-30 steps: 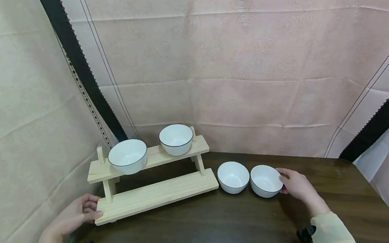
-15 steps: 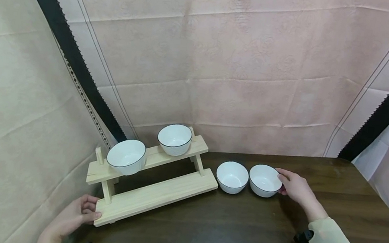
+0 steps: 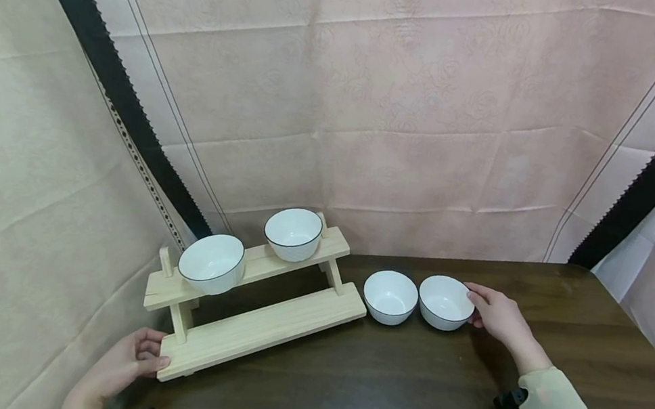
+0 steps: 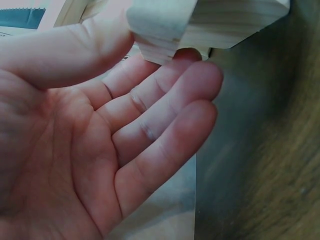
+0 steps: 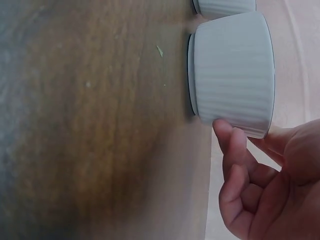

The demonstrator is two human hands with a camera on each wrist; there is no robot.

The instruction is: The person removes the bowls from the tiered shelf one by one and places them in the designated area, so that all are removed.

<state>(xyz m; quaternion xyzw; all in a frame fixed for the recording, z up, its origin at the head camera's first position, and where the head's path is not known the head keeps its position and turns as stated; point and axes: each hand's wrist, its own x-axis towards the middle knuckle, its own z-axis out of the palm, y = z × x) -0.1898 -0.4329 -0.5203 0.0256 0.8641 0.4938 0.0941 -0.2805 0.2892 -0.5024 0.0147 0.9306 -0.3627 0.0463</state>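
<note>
A two-tier wooden shelf stand (image 3: 263, 329) stands at an angle on the left of the table. My left hand (image 3: 120, 367) grips the left end of its lower board, the thumb (image 4: 100, 45) against the board and the other fingers bent beside and below it. Two white bowls with dark rims, a left one (image 3: 212, 262) and a right one (image 3: 293, 233), sit on the upper board. Two more stand side by side on the table: a near-middle bowl (image 3: 390, 297) and the rightmost bowl (image 3: 446, 303). My right hand (image 3: 498, 314) holds that rightmost bowl by its right side, fingertips against its ribbed wall.
The dark brown wooden table (image 3: 342, 384) extends in front of the bowls and to the right. A pale pink patterned cloth (image 3: 405, 118) hangs behind it, and a cream cloth (image 3: 46, 197) hangs close to the stand on the left. A small pale fleck (image 5: 159, 51) lies on the tabletop.
</note>
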